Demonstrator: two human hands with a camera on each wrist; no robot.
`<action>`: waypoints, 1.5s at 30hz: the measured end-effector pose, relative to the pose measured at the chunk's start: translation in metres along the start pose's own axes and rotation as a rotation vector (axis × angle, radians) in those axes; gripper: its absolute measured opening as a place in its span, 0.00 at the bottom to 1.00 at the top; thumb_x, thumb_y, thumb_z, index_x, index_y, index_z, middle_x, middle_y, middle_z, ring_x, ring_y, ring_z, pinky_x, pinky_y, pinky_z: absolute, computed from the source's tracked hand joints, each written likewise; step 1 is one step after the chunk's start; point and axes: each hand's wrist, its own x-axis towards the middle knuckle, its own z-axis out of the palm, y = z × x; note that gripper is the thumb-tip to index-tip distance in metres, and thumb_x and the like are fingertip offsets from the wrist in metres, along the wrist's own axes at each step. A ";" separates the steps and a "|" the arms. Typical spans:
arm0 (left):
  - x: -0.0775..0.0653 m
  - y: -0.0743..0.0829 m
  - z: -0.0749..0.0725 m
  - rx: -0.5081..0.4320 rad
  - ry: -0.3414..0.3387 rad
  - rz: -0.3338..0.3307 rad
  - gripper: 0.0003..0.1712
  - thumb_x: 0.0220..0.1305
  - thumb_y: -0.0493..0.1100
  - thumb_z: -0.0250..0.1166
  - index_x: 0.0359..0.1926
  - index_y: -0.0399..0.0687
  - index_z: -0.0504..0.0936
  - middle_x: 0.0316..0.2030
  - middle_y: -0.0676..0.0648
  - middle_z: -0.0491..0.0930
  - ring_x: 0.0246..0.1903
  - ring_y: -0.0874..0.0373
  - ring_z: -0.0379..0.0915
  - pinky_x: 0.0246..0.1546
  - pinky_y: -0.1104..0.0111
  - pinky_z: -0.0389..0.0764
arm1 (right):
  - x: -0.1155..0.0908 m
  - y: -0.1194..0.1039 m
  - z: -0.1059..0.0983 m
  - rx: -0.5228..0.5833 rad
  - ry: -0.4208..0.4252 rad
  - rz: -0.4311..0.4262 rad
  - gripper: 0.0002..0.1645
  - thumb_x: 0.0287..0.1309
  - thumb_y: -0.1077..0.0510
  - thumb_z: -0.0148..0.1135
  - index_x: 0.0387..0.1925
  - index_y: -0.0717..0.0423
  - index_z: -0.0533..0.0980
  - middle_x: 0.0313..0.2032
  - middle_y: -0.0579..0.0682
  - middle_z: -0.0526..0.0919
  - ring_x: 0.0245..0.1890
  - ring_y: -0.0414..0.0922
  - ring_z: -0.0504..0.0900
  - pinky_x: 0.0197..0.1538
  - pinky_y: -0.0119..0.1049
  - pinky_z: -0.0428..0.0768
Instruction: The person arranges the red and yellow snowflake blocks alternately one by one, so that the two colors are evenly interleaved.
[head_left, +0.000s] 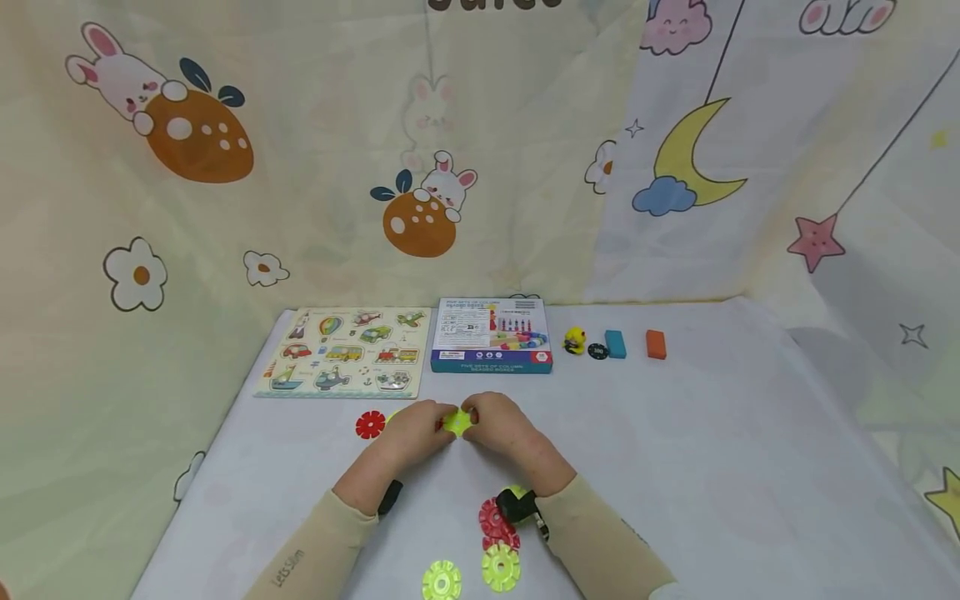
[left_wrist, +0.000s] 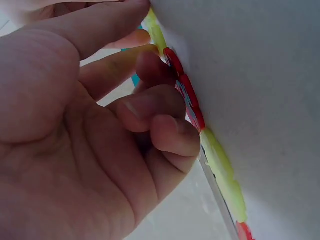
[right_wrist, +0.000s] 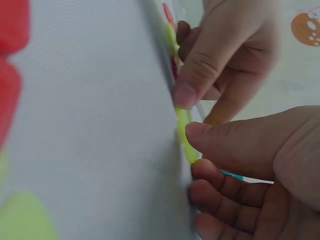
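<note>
A yellow-green notched plastic disc [head_left: 457, 422] stands between both hands above the white table. The left hand [head_left: 422, 431] pinches its left side between thumb and fingers. On the opposite side the right hand [head_left: 501, 427] grips it, thumb [right_wrist: 199, 132] on its face and fingers curled behind. In the left wrist view a red disc [left_wrist: 186, 89] sits by the left fingertips, followed in line by another yellow-green disc [left_wrist: 223, 172]. At the row's outer end lies a red disc [head_left: 370, 424]; the left hand hides the middle of the row in the head view.
Loose red discs [head_left: 495, 520] and yellow-green discs [head_left: 441, 580] lie nearer the person, partly under the right wrist camera. Behind the hands are a picture puzzle board [head_left: 343, 353], a boxed bead set [head_left: 491, 335], a yellow figurine [head_left: 574, 340], a blue block [head_left: 615, 344] and an orange block [head_left: 656, 344].
</note>
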 end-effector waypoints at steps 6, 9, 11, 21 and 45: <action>0.009 -0.011 -0.002 -0.098 -0.007 0.000 0.26 0.57 0.49 0.69 0.56 0.50 0.78 0.36 0.53 0.77 0.35 0.57 0.69 0.38 0.64 0.73 | -0.008 0.001 -0.020 0.079 -0.038 -0.042 0.24 0.52 0.55 0.69 0.53 0.54 0.77 0.30 0.46 0.75 0.33 0.44 0.73 0.35 0.35 0.75; 0.011 -0.012 -0.004 -0.117 -0.005 -0.004 0.26 0.56 0.49 0.69 0.56 0.50 0.78 0.44 0.52 0.77 0.39 0.56 0.69 0.45 0.61 0.74 | -0.020 0.006 -0.028 0.105 -0.091 -0.077 0.23 0.52 0.54 0.69 0.51 0.53 0.77 0.30 0.45 0.75 0.32 0.43 0.73 0.33 0.34 0.75; 0.011 -0.011 -0.003 -0.118 -0.008 -0.006 0.26 0.57 0.49 0.68 0.57 0.51 0.78 0.48 0.51 0.77 0.41 0.56 0.69 0.49 0.59 0.73 | -0.031 0.011 -0.031 0.103 -0.146 -0.091 0.21 0.51 0.53 0.70 0.49 0.51 0.79 0.29 0.44 0.76 0.31 0.43 0.73 0.33 0.34 0.75; 0.009 -0.012 0.001 -0.115 -0.016 -0.036 0.26 0.57 0.51 0.68 0.57 0.54 0.77 0.51 0.50 0.76 0.45 0.55 0.69 0.51 0.57 0.72 | -0.083 0.019 -0.011 -0.100 -0.295 -0.056 0.20 0.38 0.39 0.75 0.31 0.41 0.77 0.25 0.40 0.73 0.28 0.39 0.71 0.30 0.35 0.72; 0.003 -0.014 0.004 -0.118 -0.011 -0.038 0.27 0.56 0.52 0.69 0.57 0.55 0.77 0.50 0.53 0.76 0.46 0.57 0.69 0.49 0.58 0.73 | -0.063 -0.002 -0.079 0.377 -0.360 -0.170 0.20 0.54 0.62 0.67 0.50 0.46 0.79 0.34 0.51 0.79 0.28 0.49 0.82 0.34 0.41 0.81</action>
